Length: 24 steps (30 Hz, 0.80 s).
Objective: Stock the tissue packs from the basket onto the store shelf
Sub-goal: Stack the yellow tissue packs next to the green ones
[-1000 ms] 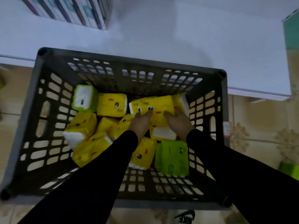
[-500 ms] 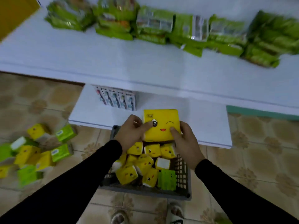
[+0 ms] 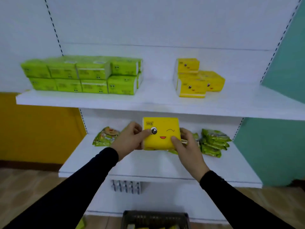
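Both hands hold up one square yellow tissue pack w/ a winking cartoon face [image 3: 160, 133], in the air in front of the middle white shelf board [image 3: 148, 164]. The left hand [image 3: 130, 139] grips the pack's left edge, thumb on the front by the round eye, other fingers curled round the back. The right hand [image 3: 188, 146] grips the low right corner, thumb on the front under the red mouth, other fingers behind the pack, so how they lie can't be told. Black sleeves cover both arms. The face side looks at the camera & the pack stands about upright, below the front edge of the top white shelf board [image 3: 165, 103]. On that top board, left side, sits a block of green tissue packs [image 3: 82, 75], two layers high, packs touching side by side. To the right on the same board, well apart from the green block, sits a small pile of yellow face tissue packs [image 3: 196, 80]: two below side by side, one on top at the left. On the middle board, far behind the hands, lie shiny green snack bags [image 3: 213, 144] in a pile at the right & more at the left [image 3: 105, 136]. Near the bottom edge, the dark grey plastic basket [image 3: 155, 217] shows its far rim, w/ bits of yellow packs inside. Under the middle board a row of small boxes [image 3: 126, 186] stands on a lower shelf; too blurry to tell more. An orange wall [image 3: 39, 129] is at left, a teal wall [image 3: 280, 138] at right.
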Tool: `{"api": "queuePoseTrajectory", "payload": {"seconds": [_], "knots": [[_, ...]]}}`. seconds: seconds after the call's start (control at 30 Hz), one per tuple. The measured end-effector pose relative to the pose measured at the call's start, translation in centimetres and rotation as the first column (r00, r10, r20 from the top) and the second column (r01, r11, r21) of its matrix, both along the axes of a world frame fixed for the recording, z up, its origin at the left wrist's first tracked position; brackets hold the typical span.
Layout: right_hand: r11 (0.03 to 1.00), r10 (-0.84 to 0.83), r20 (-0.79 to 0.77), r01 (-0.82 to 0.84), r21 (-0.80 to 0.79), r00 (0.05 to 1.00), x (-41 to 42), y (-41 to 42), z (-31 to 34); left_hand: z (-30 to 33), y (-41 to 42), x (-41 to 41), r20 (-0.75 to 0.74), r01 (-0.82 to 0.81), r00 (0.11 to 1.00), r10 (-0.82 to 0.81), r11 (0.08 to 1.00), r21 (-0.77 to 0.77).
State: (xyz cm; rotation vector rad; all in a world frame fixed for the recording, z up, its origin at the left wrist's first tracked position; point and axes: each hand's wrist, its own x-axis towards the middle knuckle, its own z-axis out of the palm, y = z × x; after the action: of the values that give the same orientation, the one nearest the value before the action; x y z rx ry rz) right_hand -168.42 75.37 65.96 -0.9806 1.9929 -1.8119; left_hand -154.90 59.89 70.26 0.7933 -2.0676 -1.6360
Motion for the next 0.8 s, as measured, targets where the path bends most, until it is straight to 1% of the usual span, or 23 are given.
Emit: {"api": "queuePoseTrajectory", "payload": {"seconds": [0.1, 0.23, 0.37, 0.43, 0.53, 0.6, 0.67, 0.8], "knots": [[1.000, -0.028, -0.064, 0.028, -0.006, 0.998, -1.2, 1.0, 3.9, 4.1, 0.9, -1.2, -0.029, -0.014, 0.999, 0.013, 0.999, -0.052], [0.998, -0.070, -0.131, 0.069, -0.008, 0.989, -4.0, 1.9, 7.7, 7.8, 2.5, -3.9, -0.052, 0.059, 0.997, -0.062, 0.996, -0.066], [0.996, -0.078, -0.211, 0.084, 0.020, 0.974, -8.1, 2.3, 9.8, 9.8, 3.8, -7.4, -0.035, 0.078, 0.996, -0.086, 0.980, -0.182], [0.997, -0.069, -0.248, 0.075, 0.015, 0.966, -10.3, 2.4, 10.7, 10.7, 4.0, -9.5, -0.039, 0.055, 0.997, -0.065, 0.976, -0.210], [1.000, -0.018, -0.267, 0.017, -0.008, 0.964, -13.2, 2.1, 12.3, 11.7, 3.9, -12.8, -0.074, 0.009, 0.997, -0.027, 0.974, -0.228], [0.999, -0.050, -0.296, 0.046, -0.020, 0.954, -15.5, 1.3, 13.1, 12.2, 3.4, -15.0, -0.103, -0.030, 0.995, 0.005, 0.971, -0.237], [0.998, -0.054, -0.303, 0.057, 0.001, 0.951, -17.6, 0.2, 14.0, 12.7, 2.8, -17.3, -0.134, -0.063, 0.990, 0.032, 0.970, -0.234], [0.997, -0.074, -0.267, 0.079, 0.010, 0.961, -21.5, -2.5, 16.1, 13.7, 0.6, -21.6, -0.176, -0.166, 0.977, 0.123, 0.953, -0.254]]}}
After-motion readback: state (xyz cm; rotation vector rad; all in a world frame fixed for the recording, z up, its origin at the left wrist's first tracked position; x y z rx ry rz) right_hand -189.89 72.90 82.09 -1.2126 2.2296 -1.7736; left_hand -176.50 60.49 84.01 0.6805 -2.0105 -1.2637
